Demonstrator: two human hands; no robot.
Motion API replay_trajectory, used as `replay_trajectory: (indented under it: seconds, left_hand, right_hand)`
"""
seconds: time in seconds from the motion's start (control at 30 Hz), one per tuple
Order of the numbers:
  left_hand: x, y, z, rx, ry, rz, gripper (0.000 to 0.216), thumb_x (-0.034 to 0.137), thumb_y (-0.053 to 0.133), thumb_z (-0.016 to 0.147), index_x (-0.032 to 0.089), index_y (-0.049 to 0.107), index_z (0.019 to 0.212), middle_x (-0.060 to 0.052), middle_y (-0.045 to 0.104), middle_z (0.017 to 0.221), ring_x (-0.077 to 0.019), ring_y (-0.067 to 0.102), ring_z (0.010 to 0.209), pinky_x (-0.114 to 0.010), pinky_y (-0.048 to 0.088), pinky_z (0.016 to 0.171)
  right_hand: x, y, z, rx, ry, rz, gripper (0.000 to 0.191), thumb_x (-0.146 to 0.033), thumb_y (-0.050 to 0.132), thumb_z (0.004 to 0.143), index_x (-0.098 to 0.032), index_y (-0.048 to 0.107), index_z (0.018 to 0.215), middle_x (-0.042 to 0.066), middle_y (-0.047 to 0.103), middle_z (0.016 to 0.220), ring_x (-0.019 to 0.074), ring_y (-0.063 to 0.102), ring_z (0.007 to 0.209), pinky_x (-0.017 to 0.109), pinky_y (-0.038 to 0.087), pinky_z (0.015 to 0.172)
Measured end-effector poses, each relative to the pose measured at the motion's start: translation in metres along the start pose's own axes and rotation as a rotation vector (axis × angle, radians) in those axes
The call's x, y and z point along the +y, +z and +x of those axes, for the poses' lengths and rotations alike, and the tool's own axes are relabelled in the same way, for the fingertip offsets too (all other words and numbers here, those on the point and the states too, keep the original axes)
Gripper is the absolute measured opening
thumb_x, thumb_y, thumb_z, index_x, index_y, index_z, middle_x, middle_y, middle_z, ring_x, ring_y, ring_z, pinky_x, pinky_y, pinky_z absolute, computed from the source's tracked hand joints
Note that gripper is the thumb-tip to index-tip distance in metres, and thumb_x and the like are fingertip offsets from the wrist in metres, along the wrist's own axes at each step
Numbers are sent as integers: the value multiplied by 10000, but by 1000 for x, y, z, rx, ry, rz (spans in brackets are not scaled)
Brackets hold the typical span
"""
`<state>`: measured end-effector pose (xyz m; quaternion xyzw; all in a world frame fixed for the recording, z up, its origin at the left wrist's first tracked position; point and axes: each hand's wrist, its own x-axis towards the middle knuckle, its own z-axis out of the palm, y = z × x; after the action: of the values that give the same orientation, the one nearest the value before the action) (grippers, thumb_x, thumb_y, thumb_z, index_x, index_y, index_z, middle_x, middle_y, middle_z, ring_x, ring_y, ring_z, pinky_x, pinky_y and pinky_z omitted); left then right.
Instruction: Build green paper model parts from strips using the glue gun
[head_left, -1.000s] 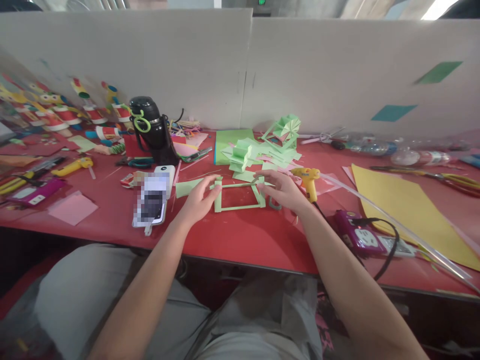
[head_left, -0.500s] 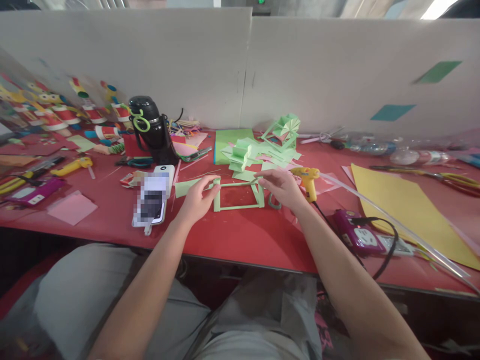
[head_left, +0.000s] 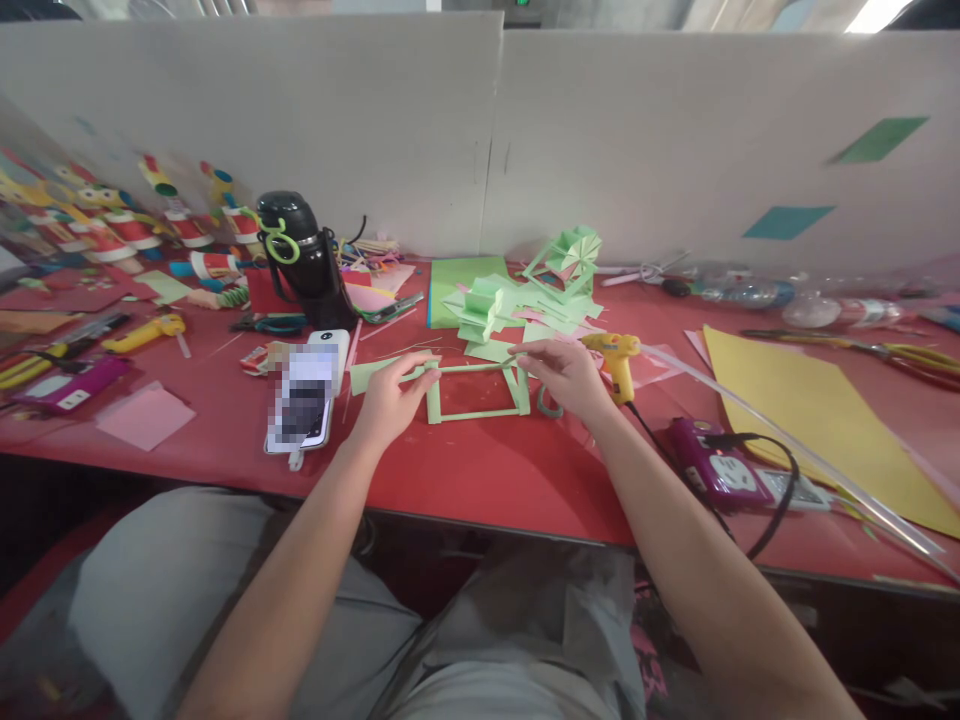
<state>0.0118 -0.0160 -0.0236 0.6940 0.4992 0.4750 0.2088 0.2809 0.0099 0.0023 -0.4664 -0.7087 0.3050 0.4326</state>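
Observation:
A light green paper frame (head_left: 480, 414) stands on the red table in front of me. My left hand (head_left: 395, 398) is closed at its left side, thumb and fingers around the upper left corner. On the other side, my right hand (head_left: 564, 372) pinches the upper right corner, with the fingertips at the end of the top strip. Just behind the frame sits a folded green paper piece (head_left: 482, 308). A finished-looking green paper model with a pleated fan wheel (head_left: 574, 252) stands farther back. A yellow glue gun (head_left: 619, 365) lies right beside my right hand.
Left of my hands lie a phone (head_left: 334, 362) and a black bottle (head_left: 300, 255). To the right are a purple power strip (head_left: 709, 465), a long clear tube (head_left: 787, 445) and a yellow sheet (head_left: 817, 420). Pink paper squares (head_left: 145, 416) lie at far left.
Hardly anything differs. Both hands stay at the frame's upper corners, and the view has shifted very slightly.

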Motion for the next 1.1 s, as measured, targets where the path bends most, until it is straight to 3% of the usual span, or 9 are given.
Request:
replay_trajectory:
  seconds: [0.13,0.3,0.43,0.7,0.83,1.0,1.1]
  left_hand:
    - [-4,1,1,28,-12,36,323,503,652,866,225,707,1020,-54,753,1056,-227,689,1003,-359,551,903]
    - [-6,1,2,44,27,45,318,515,670,848,218,718,949,-52,762,974,-226,706,937,-343,564,849]
    - [-6,0,2,46,16,57,307,514,678,842,218,728,905,-51,764,930,-236,710,908,-348,568,812]
    - [-6,0,2,-23,40,-75,398,474,645,882,243,661,1205,-69,702,1229,-223,666,1111,-371,521,996]
    - [-2,-1,1,-62,51,-71,387,480,631,889,242,664,1193,-75,684,1262,-244,638,1167,-401,495,1040]
    - [1,-2,0,-117,49,-106,432,475,676,853,242,641,1215,-76,669,1269,-259,613,1207,-422,475,1068]
    - [-1,-3,0,-131,48,-119,459,461,707,829,247,626,1228,-76,655,1285,-263,598,1230,-430,462,1082]
  right_hand:
    - [1,0,-1,-17,10,14,374,-489,659,839,-175,755,1017,34,675,748,128,508,614,292,425,590]
    - [2,-2,-2,-101,17,96,406,-483,706,806,-166,747,1056,49,695,837,135,562,670,295,466,629]
    - [3,-2,-1,-87,42,104,396,-480,728,790,-160,750,1021,41,685,788,149,593,685,310,501,660]
    - [8,2,2,-77,8,251,456,-528,742,776,-210,715,1102,89,716,1126,232,658,1033,387,543,917]
    - [16,-2,13,106,56,262,433,-578,585,883,-217,707,1088,84,700,1153,240,642,1103,395,564,914]
    - [37,-5,57,161,220,66,337,-341,713,828,-178,684,1121,109,706,1117,207,677,940,408,585,861]
    - [43,3,86,153,326,124,232,-171,762,765,-154,702,988,69,724,889,154,667,726,384,596,810]
